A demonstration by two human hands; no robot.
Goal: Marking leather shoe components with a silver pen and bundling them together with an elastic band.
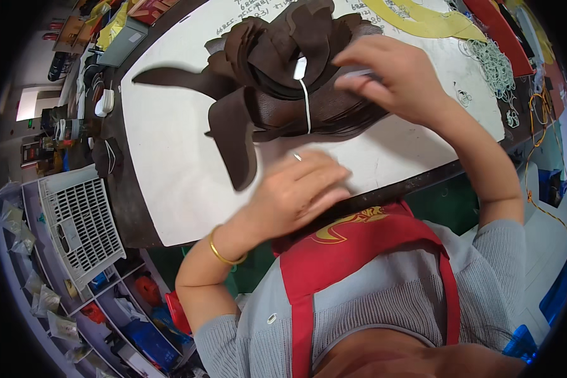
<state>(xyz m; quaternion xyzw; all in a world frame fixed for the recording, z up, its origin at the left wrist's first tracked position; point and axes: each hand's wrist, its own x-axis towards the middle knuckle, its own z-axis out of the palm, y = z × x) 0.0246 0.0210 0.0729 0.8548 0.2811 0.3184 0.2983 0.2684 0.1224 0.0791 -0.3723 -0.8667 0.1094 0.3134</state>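
Observation:
A bundle of dark brown leather pieces (277, 108) lies fanned out on a white board (170, 189). A white cord (307, 107) runs over it, with a small white tag (300, 67) at its upper end. My right hand (394, 79) is over the bundle's right side, its fingers bent around a small greyish, shiny thing (361, 74) too blurred to name. Below the bundle, near the board's front edge, hovers my left hand (296, 192), blurred, fingers loosely bent and apart from the thumb, holding nothing visible.
Tangled pale green cords (494, 63) lie at the board's right, beside a yellow sheet (431, 19) and a red box (501, 31). A white plastic basket (82, 227) stands at the left, above shelves (75, 309) with small bags.

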